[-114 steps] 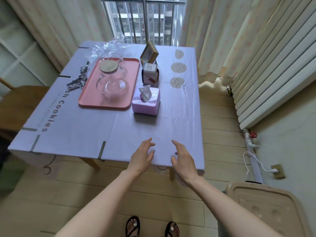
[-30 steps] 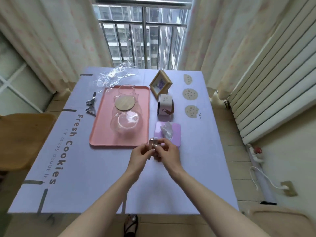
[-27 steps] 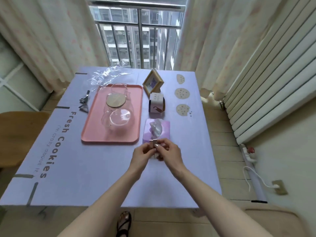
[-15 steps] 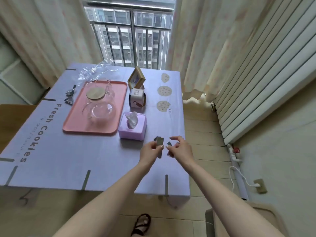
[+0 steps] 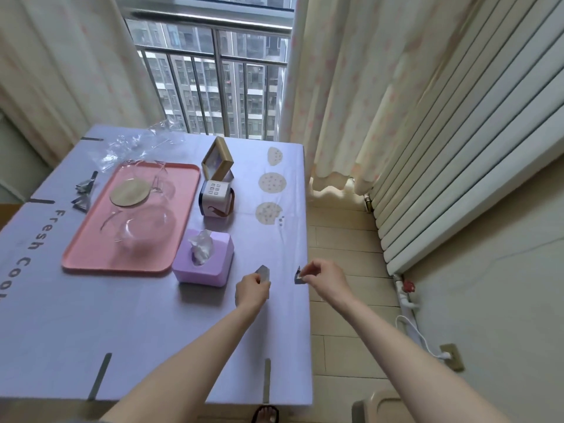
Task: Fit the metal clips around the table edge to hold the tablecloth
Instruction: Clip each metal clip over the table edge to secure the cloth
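Observation:
A lilac tablecloth [image 5: 146, 325] covers the table. My left hand [image 5: 251, 290] holds one metal clip [image 5: 263, 272] above the cloth, right of the tissue box. My right hand [image 5: 323, 277] pinches a second metal clip [image 5: 298, 276] right at the table's right edge. Two clips [image 5: 99, 375] [image 5: 266, 380] grip the near edge, and two more [image 5: 42, 201] [image 5: 91, 138] sit on the left edge. Loose spare clips [image 5: 83, 193] lie on the cloth at the left.
A pink tray [image 5: 79, 257] carries a glass jug [image 5: 143, 218] with a wooden lid. A purple tissue box [image 5: 203, 261], a white cube [image 5: 215, 198], a picture frame [image 5: 217, 160] and crumpled plastic wrap [image 5: 140, 145] stand nearby. A radiator [image 5: 457, 178] lines the right wall; a bin lid [image 5: 393, 410] sits near right.
My hands held the clips together over the table's middle, then separated them. The view and both hands shifted toward the right edge, the right hand's clip reaching it.

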Demonstrator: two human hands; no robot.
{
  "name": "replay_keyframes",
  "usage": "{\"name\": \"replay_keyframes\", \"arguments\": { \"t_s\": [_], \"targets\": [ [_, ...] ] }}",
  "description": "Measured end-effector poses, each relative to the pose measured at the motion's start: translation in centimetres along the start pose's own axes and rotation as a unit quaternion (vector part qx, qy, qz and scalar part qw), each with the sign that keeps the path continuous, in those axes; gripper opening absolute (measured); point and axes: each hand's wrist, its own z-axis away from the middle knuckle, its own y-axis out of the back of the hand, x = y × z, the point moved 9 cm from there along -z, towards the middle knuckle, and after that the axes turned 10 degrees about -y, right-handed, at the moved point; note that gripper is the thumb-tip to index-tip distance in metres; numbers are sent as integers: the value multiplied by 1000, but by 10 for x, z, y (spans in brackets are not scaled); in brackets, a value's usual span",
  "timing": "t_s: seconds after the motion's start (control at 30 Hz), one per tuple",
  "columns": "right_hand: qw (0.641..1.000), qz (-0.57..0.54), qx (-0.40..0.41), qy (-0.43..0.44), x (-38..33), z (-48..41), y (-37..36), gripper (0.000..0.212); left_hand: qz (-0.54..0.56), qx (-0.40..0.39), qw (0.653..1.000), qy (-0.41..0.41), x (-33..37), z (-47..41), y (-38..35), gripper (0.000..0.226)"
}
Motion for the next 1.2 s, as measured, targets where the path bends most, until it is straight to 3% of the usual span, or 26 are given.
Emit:
{"name": "replay_keyframes", "arguments": {
  "t_s": [0.17, 0.43, 0.6, 0.8, 0.93, 1.07, 1.2],
  "targets": [
    [998, 37, -57, 13, -17, -36, -22, 14, 3, 28, 1000, 11, -7, -19, 1, 35],
    [985, 112, -119, 48, -36, -119, -39, 22, -123, 102, 987, -10, 9, -70, 9, 48],
    [966, 161, -164, 114, -64, -167, -47, 21, -177, 166, 970, -17, 34, -96, 16, 25],
    [939, 175, -250, 157, -82, -194, -59, 21, -257, 177, 950, 29, 39, -110, 12, 48],
    [927, 157, -278, 196, -96, -193, -70, 17, -328, 238, 914, -23, 53, -100, 7, 65],
    [925, 150, -260, 233, -110, -195, -71, 31, -267, 215, 930, -132, 65, -101, -14, 60],
    [915, 190, -246, 259, -119, -205, -72, 25, -253, 153, 948, -120, 56, -116, -34, 47]
  ]
}}
